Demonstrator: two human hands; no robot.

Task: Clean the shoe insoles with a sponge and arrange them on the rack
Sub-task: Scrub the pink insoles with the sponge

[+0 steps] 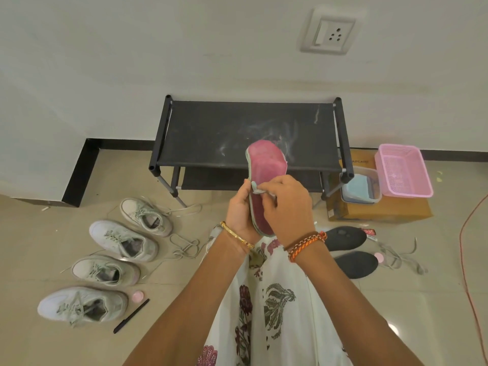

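My left hand (239, 211) wraps the pink insole (265, 178) at mid-frame, holding it upright so its face is open to wiping. My right hand (286, 204) pinches a small pale sponge (257, 190) against it. The rack (248, 133) just above stands bare, ready; two dark insoles (348, 249) wait lower right.

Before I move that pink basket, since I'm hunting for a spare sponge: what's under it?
The pink basket sits on a brown cardboard box, beside a clear tub holding something light blue. The box top beneath the basket is covered, so anything there is hidden.
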